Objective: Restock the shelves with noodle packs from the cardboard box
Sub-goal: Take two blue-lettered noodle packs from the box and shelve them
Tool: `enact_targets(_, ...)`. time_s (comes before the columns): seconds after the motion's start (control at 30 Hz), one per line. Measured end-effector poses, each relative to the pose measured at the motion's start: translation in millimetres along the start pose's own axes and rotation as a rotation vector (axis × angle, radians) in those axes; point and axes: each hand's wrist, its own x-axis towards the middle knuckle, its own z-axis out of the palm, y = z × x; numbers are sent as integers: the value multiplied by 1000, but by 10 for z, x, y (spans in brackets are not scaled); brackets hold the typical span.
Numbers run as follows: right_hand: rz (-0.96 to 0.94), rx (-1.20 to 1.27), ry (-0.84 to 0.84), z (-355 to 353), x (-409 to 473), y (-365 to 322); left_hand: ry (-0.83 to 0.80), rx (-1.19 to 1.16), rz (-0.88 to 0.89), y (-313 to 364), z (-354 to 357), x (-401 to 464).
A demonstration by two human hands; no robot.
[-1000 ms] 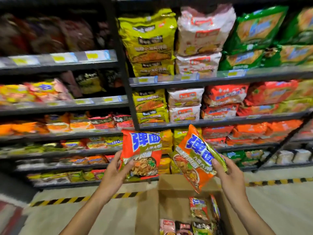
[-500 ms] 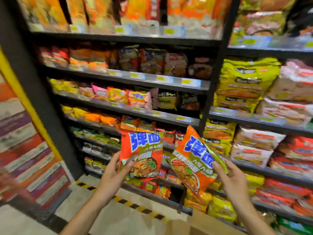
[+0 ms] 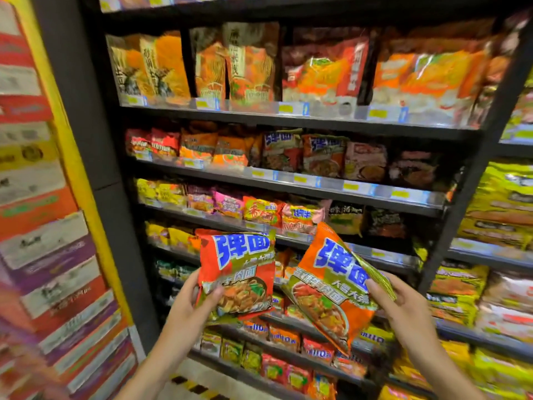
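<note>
Blurred over most of the view, with lettering on the far packets hard to read and the lowest shelf rows cut off at the bottom edge. Both forearms cropped at the lower edge.

Facing a tall black metal shelving unit [image 3: 302, 122] with clear price strips along each shelf front. On the top visible shelf, large upright orange and beige bags [image 3: 251, 62]; one shelf down, a row of red, orange and dark noodle packets [image 3: 323, 154] (two of them bearing the same blue characters as the held packs); lower still, yellow, pink and black packets, then small mixed packets near the floor. To the right, a neighbouring bay stacked with bulky yellow-green multipacks [image 3: 501, 203]. At far left, a wall of stacked coloured cartons [image 3: 43, 226] beside a yellow strip.

Left hand [image 3: 190, 307] grasping a red-orange glossy noodle pack with large blue characters [image 3: 239, 272] by its lower left edge, thumb over the front, pack held nearly upright. Right hand [image 3: 403, 307] pinching a second orange noodle pack of the same kind [image 3: 331, 287] by its right edge, tilted with its top leaning left. Both packs held in front of the middle shelves, just beside each other, not touching any shelf.
</note>
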Motion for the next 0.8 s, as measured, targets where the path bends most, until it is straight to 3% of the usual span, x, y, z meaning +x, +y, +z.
enact_targets(0.23, -89, -66, 23, 194, 510, -190, -30, -4, 83, 73, 73, 683)
enact_targets(0.5, -179, 58, 40, 411, 1436, -261, 111, -117, 197, 248, 142, 1655)
enact_targets(0.8, -180, 133, 113, 550, 2395, -247, 48, -9, 336, 378, 351, 2787)
